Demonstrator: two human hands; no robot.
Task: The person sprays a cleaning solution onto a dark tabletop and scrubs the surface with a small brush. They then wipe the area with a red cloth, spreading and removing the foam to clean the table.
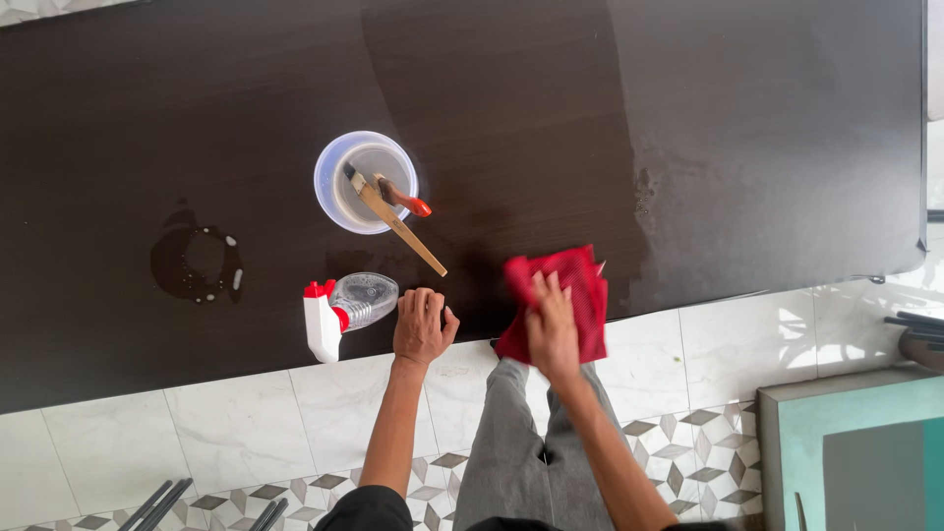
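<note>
Dark brown wood-grain laminate forms the table (767, 118), which fills the far part of the view; its near edge runs above a white marble-pattern floor (246, 433).

Right hand (553, 329): palm down on a red cloth (565, 300) at the near edge of the table. The fingers (544, 291) lie pressed flat on the cloth, not curled round it. The cloth extends to the far side and to the right of the hand, and its near portion hangs over the table edge. A damp sheen on the surface to the far right of the cloth appears to be moisture, though the glare makes this uncertain.

Left hand (421, 324): flat on the bare table, fingers extended and holding nothing. It lies well to the left of the cloth. Just to its left a clear spray bottle (346, 310) with a red-and-white trigger head lies on its side, long axis running left to right, trigger end at the left.

On the far side of the left hand stands a translucent bowl (366, 182) holding a wooden-handled brush (395, 221) and a red-handled tool (405, 202). A wet ring (197, 264) marks the table at the far left.

The right hand is the nearer hand to the cloth.
</note>
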